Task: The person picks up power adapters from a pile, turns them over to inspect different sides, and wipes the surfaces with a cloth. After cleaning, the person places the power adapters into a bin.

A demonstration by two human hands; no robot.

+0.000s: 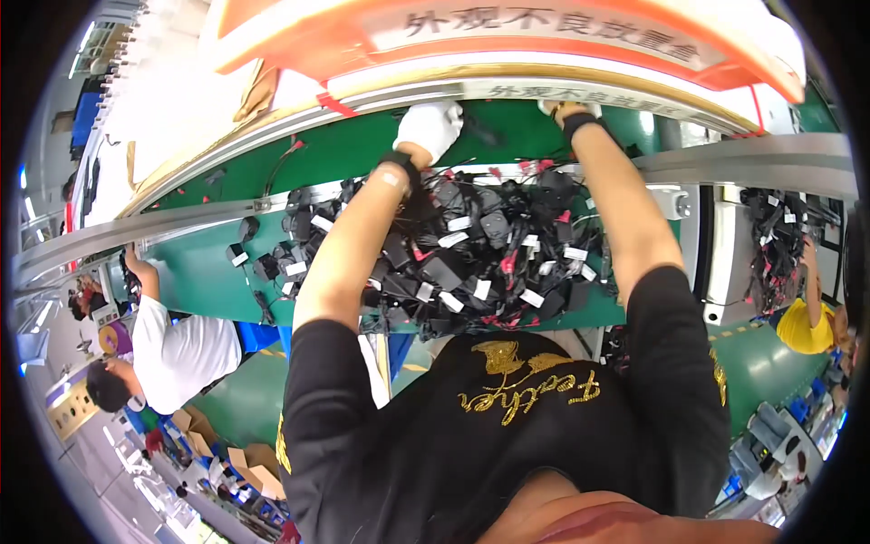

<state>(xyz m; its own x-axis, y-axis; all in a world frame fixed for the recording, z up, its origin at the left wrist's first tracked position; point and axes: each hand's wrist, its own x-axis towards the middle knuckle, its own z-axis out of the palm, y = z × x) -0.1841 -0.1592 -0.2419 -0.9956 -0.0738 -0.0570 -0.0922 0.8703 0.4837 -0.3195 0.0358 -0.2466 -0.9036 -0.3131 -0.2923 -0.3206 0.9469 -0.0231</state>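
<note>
My left hand (430,132), in a white glove, is beyond the near pile, over a green work surface, close under the shelf edge. Its fingers look curled, and whatever they hold is hidden. A dark, blurred thing (482,130) lies just to its right. My right hand (573,111) reaches to the shelf's edge; a bit of white glove shows there, while its fingers are mostly covered. Between my forearms spreads a heap of black power adapters (444,268) with tangled cables, white labels and some red-pink tips.
A metal-edged shelf (381,98) with an orange bin (544,36) overhangs the far side. A metal rail (743,163) crosses at right. Co-workers sit left, in a white shirt (186,358), and right, in yellow (805,328), near another adapter pile (773,238).
</note>
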